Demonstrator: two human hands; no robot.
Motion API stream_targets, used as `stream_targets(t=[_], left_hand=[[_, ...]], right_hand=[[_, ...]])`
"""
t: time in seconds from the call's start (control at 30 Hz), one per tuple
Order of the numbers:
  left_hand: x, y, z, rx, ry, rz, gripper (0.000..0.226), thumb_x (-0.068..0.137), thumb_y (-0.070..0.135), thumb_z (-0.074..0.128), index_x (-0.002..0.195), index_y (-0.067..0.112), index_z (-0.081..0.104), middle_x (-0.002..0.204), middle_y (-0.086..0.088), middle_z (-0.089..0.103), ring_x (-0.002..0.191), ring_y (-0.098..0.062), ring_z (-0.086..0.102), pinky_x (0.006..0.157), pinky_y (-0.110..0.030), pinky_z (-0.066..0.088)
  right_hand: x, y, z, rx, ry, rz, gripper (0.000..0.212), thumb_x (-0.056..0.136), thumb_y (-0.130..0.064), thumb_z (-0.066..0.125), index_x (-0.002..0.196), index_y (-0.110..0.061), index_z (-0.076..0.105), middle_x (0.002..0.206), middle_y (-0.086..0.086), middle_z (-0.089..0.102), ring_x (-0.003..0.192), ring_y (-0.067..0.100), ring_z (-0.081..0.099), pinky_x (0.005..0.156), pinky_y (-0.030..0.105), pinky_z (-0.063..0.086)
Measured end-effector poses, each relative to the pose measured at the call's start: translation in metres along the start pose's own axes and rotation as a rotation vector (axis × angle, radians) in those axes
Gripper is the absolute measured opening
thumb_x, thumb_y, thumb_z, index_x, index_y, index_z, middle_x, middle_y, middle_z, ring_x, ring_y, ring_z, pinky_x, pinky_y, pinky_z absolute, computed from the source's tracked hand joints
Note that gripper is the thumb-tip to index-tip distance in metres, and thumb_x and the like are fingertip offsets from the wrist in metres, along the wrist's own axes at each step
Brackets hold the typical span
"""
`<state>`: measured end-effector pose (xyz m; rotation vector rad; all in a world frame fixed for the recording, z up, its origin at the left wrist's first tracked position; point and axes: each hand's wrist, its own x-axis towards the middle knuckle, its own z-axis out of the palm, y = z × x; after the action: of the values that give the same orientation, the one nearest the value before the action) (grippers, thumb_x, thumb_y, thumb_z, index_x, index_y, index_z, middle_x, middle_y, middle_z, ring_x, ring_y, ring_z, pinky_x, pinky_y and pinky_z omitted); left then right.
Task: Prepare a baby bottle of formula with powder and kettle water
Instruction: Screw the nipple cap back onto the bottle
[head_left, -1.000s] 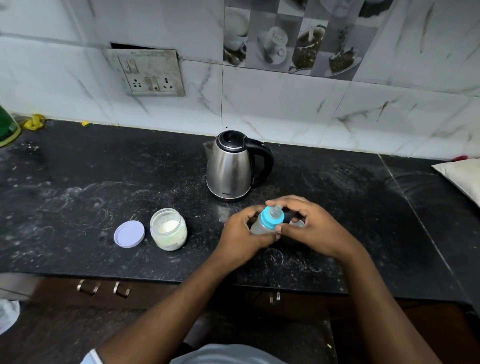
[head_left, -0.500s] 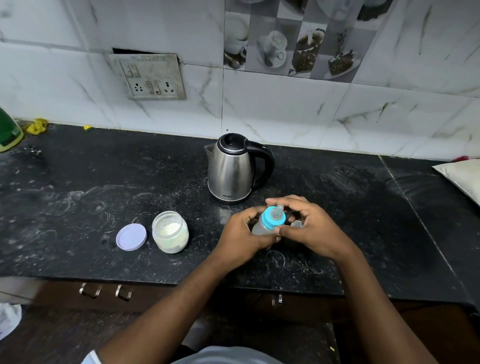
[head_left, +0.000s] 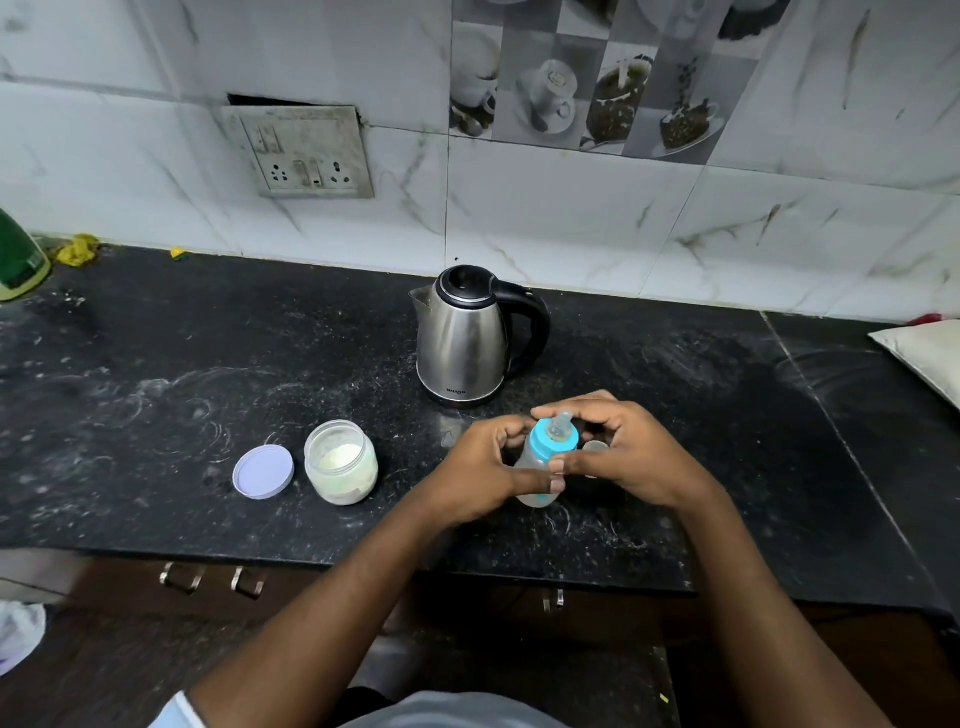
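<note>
A small clear baby bottle (head_left: 531, 460) with a blue collar (head_left: 549, 442) and clear teat is held just above the black counter (head_left: 208, 384). My left hand (head_left: 480, 475) grips the bottle's body. My right hand (head_left: 631, 452) curls its fingers and thumb round the blue collar. A steel kettle (head_left: 462, 340) with a black handle stands just behind the hands. To the left sits an open jar of white powder (head_left: 341, 462), its lilac lid (head_left: 263, 472) lying flat beside it. A small clear cap (head_left: 594, 448) shows partly under my right hand.
A wall socket plate (head_left: 301, 153) is on the tiled wall at back left. A green object (head_left: 18, 262) and a yellow scrap (head_left: 78, 249) lie at the far left. A white pillow-like thing (head_left: 930, 353) is at the right edge. Drawer handles (head_left: 210, 579) sit below the counter's front edge.
Both hands stay on the bottle in about the same place. The view has tilted slightly, and my right fingers have shifted a little round the blue collar.
</note>
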<state>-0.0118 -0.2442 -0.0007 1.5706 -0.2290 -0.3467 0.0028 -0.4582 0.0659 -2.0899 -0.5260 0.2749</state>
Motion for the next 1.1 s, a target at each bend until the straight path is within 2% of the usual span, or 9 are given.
stream_targets(t=[0.1,0.17,0.33,0.5,0.6,0.7,0.87,0.97,1.1], left_hand=[[0.002,0.0,0.001,-0.012,0.071,0.013,0.051,0.077,-0.003,0.096,0.12,0.017,0.076,0.116,0.004,0.084,0.113,-0.012,0.079,0.102,-0.034,0.061],[0.002,-0.002,0.005,-0.029,0.124,0.029,0.054,0.075,-0.001,0.099,0.121,0.017,0.076,0.117,0.002,0.085,0.114,-0.016,0.079,0.104,-0.038,0.061],[0.0,-0.007,0.019,-0.028,0.277,0.076,0.056,0.073,0.0,0.099,0.119,0.021,0.077,0.113,0.008,0.085,0.108,-0.01,0.081,0.095,-0.027,0.062],[-0.004,-0.008,0.028,-0.009,0.405,0.106,0.052,0.08,0.0,0.094,0.126,0.019,0.076,0.116,0.007,0.084,0.109,-0.006,0.079,0.094,-0.022,0.061],[-0.003,-0.006,0.024,-0.009,0.327,0.086,0.052,0.08,0.0,0.094,0.123,0.023,0.076,0.116,0.008,0.084,0.111,-0.008,0.079,0.1,-0.031,0.063],[-0.003,0.0,0.015,-0.054,0.156,0.053,0.052,0.08,-0.005,0.093,0.123,0.019,0.076,0.118,0.004,0.084,0.114,-0.014,0.079,0.104,-0.035,0.062],[-0.002,0.009,0.004,-0.088,-0.033,0.009,0.049,0.083,-0.006,0.09,0.127,0.009,0.075,0.124,-0.004,0.083,0.119,-0.019,0.077,0.107,-0.038,0.059],[-0.002,0.015,-0.002,-0.089,-0.088,0.0,0.047,0.082,-0.012,0.089,0.121,0.011,0.076,0.119,-0.003,0.083,0.115,-0.017,0.077,0.1,-0.033,0.06],[-0.001,0.017,-0.001,-0.064,-0.02,0.024,0.051,0.078,-0.008,0.093,0.118,0.018,0.077,0.117,-0.001,0.084,0.114,-0.016,0.078,0.103,-0.038,0.061]], right_hand=[[0.001,0.004,0.006,0.054,0.062,0.028,0.055,0.077,-0.017,0.092,0.124,-0.039,0.075,0.107,-0.032,0.067,0.115,0.021,0.063,0.104,0.046,0.054],[0.001,0.008,0.011,0.128,0.113,0.031,0.056,0.076,-0.014,0.092,0.124,-0.037,0.076,0.108,-0.023,0.068,0.112,0.02,0.067,0.104,0.045,0.055],[0.0,0.007,0.026,0.384,0.188,0.055,0.064,0.078,0.01,0.085,0.127,-0.019,0.057,0.122,0.006,0.076,0.115,0.023,0.072,0.095,0.043,0.06],[-0.002,0.007,0.049,0.352,0.356,0.059,0.06,0.075,-0.006,0.09,0.117,-0.032,0.056,0.121,0.001,0.077,0.12,0.019,0.071,0.104,0.054,0.055],[-0.006,0.009,0.05,0.293,0.381,0.039,0.056,0.077,-0.007,0.09,0.117,-0.031,0.058,0.12,-0.001,0.076,0.117,0.018,0.071,0.102,0.052,0.056],[-0.009,0.005,0.034,0.327,0.237,0.056,0.066,0.08,0.002,0.086,0.132,-0.025,0.054,0.126,-0.002,0.075,0.118,0.017,0.071,0.098,0.034,0.056],[-0.01,-0.002,0.008,0.368,0.027,0.067,0.078,0.082,0.003,0.082,0.145,-0.022,0.044,0.134,0.007,0.072,0.126,0.029,0.067,0.107,0.048,0.053],[-0.009,-0.002,0.007,0.316,0.045,0.054,0.076,0.082,0.004,0.083,0.142,-0.025,0.047,0.128,0.006,0.075,0.123,0.029,0.066,0.102,0.043,0.055],[-0.01,-0.002,0.017,0.253,0.151,0.031,0.072,0.08,0.004,0.084,0.137,-0.021,0.047,0.12,0.004,0.078,0.109,0.012,0.058,0.092,0.024,0.05]])
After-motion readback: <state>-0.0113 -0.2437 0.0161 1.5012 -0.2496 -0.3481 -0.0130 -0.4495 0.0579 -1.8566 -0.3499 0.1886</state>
